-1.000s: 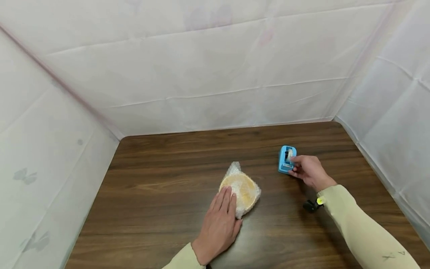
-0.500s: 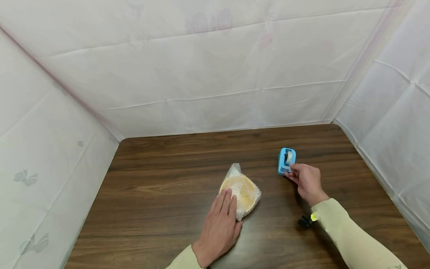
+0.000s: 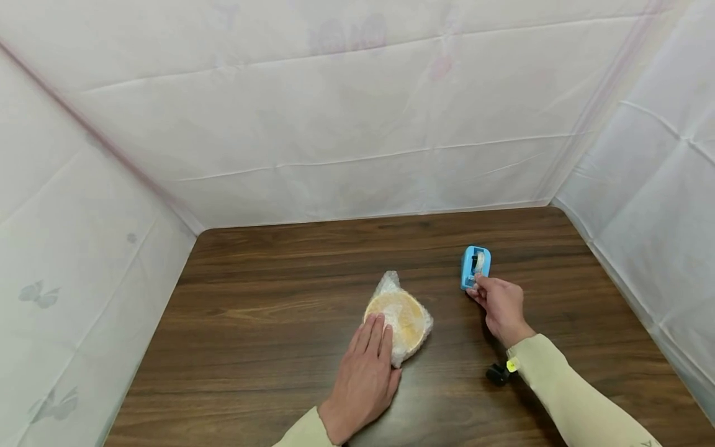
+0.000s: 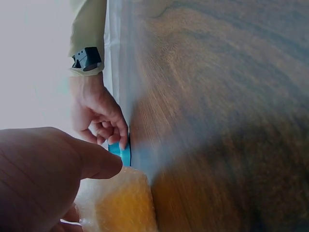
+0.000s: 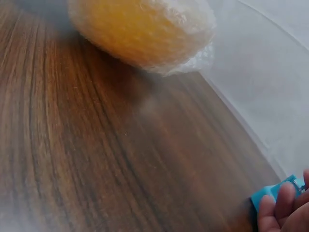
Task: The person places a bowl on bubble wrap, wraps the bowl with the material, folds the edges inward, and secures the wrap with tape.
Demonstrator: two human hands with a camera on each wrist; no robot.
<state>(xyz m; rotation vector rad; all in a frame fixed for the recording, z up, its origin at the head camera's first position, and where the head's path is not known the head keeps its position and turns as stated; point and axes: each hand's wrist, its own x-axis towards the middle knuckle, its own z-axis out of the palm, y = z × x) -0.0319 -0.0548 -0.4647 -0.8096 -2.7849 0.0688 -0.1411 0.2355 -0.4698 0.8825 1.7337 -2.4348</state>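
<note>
A round yellow, bowl-like object wrapped in bubble wrap lies near the middle of the table. My left hand rests flat on its near left part, fingers straight. To the right stands a blue tape dispenser with a small roll of clear tape in it. My right hand is at the dispenser's near end, thumb and forefinger pinching the tape by the cutter. In the right wrist view its curled fingers overlap the dispenser's blue body; the tape end is hidden.
The dark wooden table has rounded far corners. White cloth walls enclose it at the back and both sides. A black wrist camera hangs beneath the right sleeve, close over the tabletop.
My right hand has slid from beside the tape roll toward the near, cutter end of the dispenser and slightly left. The left hand and the wrapped object have stayed put.
</note>
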